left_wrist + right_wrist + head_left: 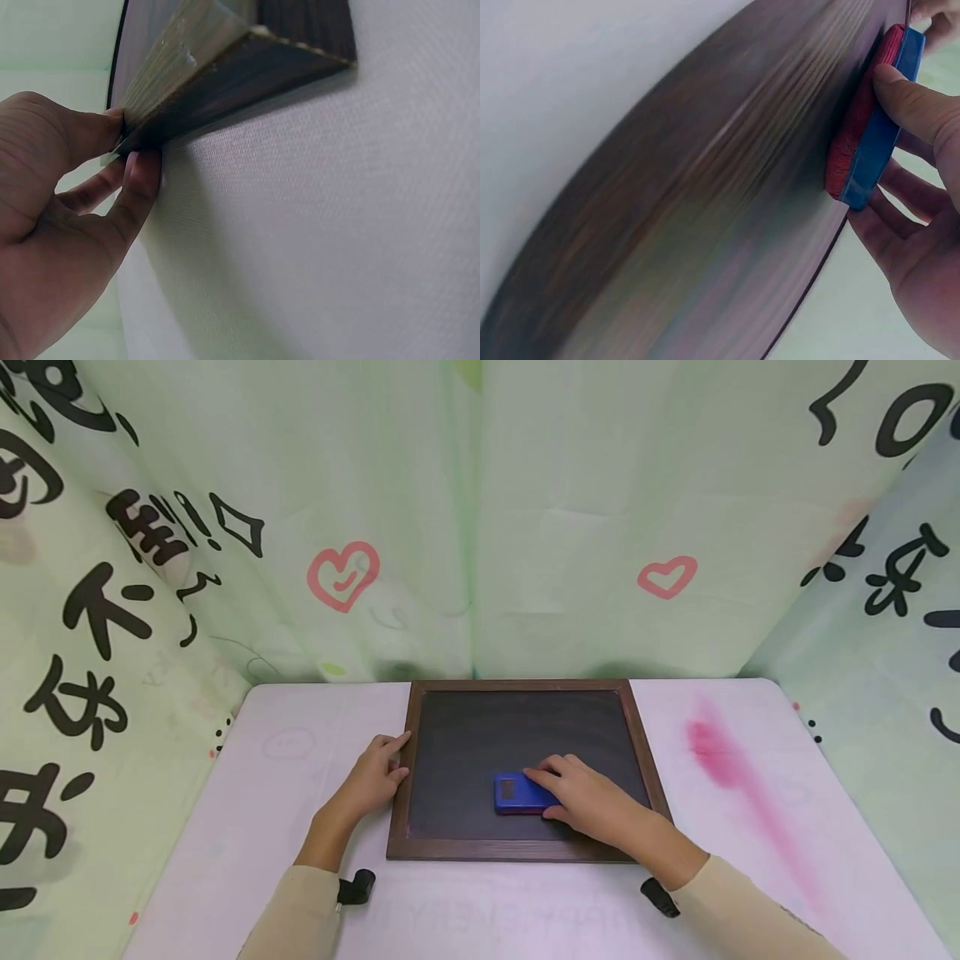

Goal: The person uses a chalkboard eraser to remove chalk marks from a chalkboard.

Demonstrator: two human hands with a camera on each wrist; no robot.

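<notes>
A small chalkboard (480, 735) with a brown wooden frame lies on the table. My left hand (375, 777) grips the left side of its frame; in the left wrist view, the thumb and fingertips meet the frame's edge (195, 82). Over the right half of the board, my right hand (588, 797) holds a blue eraser (517, 793) against the dark surface. Close up in the right wrist view, the eraser (877, 157) shows a blue back and a red felt pad (855, 135), with the thumb on its near side and the fingers around the other side.
The white table (750, 860) carries a pink smear (716, 752) to the right of the board. Pale green curtains (555, 510) with black writing and red hearts hang behind and on both sides. Dark wrist devices (356, 887) sit by both sleeves.
</notes>
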